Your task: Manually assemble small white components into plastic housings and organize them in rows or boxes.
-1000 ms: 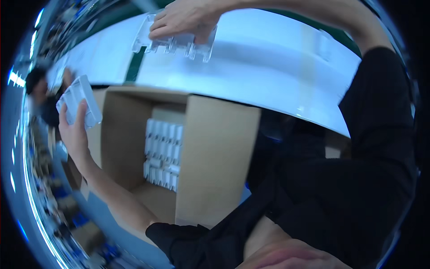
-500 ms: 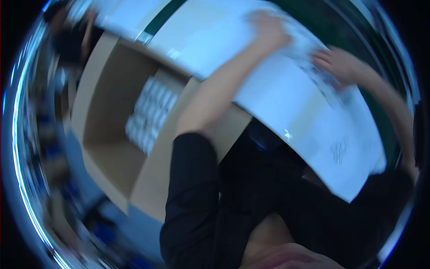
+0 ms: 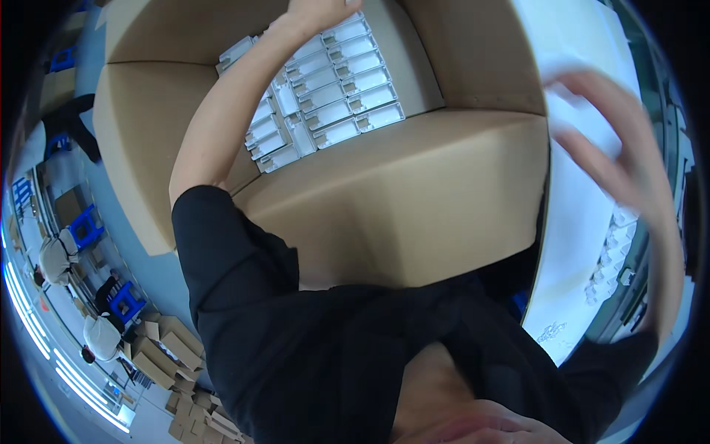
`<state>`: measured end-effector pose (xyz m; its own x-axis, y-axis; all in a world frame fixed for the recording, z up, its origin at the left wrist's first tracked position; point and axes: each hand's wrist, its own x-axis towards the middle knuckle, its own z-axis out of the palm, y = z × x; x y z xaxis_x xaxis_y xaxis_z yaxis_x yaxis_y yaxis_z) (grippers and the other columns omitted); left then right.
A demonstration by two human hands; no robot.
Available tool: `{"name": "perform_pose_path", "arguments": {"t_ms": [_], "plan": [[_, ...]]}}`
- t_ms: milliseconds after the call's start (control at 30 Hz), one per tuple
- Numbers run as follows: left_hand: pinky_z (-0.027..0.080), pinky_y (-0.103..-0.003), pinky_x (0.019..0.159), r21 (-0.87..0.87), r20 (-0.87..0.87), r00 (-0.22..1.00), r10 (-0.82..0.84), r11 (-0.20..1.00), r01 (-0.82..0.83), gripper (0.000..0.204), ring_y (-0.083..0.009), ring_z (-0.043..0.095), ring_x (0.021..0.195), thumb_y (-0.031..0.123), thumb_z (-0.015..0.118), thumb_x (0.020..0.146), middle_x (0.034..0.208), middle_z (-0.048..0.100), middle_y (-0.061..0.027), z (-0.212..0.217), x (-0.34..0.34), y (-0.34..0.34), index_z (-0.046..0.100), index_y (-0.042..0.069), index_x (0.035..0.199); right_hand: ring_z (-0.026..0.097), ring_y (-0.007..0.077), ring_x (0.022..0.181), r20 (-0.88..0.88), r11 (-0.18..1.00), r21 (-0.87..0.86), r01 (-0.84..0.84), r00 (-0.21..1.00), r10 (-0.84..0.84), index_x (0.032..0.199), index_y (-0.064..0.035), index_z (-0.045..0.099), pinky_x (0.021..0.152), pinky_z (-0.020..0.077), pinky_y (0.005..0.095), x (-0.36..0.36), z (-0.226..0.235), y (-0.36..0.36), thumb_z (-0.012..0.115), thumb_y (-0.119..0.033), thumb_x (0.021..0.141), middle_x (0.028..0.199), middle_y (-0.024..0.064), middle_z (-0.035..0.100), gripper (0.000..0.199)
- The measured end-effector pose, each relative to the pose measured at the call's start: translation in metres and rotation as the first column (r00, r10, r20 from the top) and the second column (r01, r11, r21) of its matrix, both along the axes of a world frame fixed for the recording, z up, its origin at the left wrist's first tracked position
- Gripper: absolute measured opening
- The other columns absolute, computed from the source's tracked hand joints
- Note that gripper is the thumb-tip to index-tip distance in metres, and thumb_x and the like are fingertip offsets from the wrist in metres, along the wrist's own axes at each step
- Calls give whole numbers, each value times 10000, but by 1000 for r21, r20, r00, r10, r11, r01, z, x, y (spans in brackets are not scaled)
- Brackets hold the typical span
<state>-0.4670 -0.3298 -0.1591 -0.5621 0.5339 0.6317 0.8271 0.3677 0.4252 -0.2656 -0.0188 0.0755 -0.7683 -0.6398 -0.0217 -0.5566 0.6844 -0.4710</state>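
Observation:
A large open cardboard box (image 3: 392, 200) stands in front of me. Inside it, white rectangular plastic parts (image 3: 333, 96) lie in tight rows. My left hand (image 3: 322, 12) reaches over these rows at the top edge of the picture; most of its fingers are cut off, so its grip does not show. To the right of the box, my right hand (image 3: 625, 159) is above the white tabletop, blurred by motion. Its thumb and fingers are spread apart, and I see nothing held between them.
Small white pieces (image 3: 612, 255) sit in a row along the right side of the white table (image 3: 566, 274). Cardboard boxes (image 3: 166, 351) are stacked at the lower left. Blue stools (image 3: 87, 228) and people at work (image 3: 103, 339) appear farther left.
My view has swung left, bringing the box to the middle. My left hand has gone from the white table to over the box. My right hand has lifted off the white pieces.

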Motion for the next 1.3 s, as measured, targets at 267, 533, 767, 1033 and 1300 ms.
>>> {"name": "perform_pose_path", "arguments": {"t_ms": [267,533,767,1033,1300], "plan": [[432,-529,1069,-394,361,923,136,919,19,804,-504,434,1315,385,775,759,1483,396,-292,-128,-19,-68,476,76,1439,537,368,1185,453,569,662,-488,865,215,1319,-16,525,884,551,421,-94,-286,-207,849,-361,738,1244,210,572,749],[437,-485,1038,-891,-39,912,408,398,-216,724,-374,557,1199,465,776,749,1358,560,-176,-164,-23,-33,560,269,1411,460,432,1298,51,619,694,-367,883,466,1303,-15,525,905,522,447,-77,-364,-186,661,-149,895,1380,317,455,450],[535,-448,1000,-676,506,769,390,733,73,782,-341,643,1174,415,768,753,1395,614,-146,-27,-35,-67,569,70,1426,565,325,1129,243,709,469,-527,849,470,1330,-108,537,921,551,449,-116,-218,-169,865,-327,724,1174,148,562,723],[462,-326,969,-288,543,808,229,955,-77,587,-247,606,1105,333,635,964,1264,642,-164,214,1,-13,520,2,1434,590,285,884,-166,965,202,-167,965,202,1224,-3,555,772,536,427,1,49,-2,754,-141,723,1048,177,584,557],[575,-416,874,-495,126,992,9,867,55,700,-325,667,1040,482,761,770,1240,654,-204,184,141,222,668,64,1324,510,285,1153,-55,747,657,99,995,-83,1202,-116,509,1038,483,378,183,7,108,899,-156,627,1338,122,495,696]]}}
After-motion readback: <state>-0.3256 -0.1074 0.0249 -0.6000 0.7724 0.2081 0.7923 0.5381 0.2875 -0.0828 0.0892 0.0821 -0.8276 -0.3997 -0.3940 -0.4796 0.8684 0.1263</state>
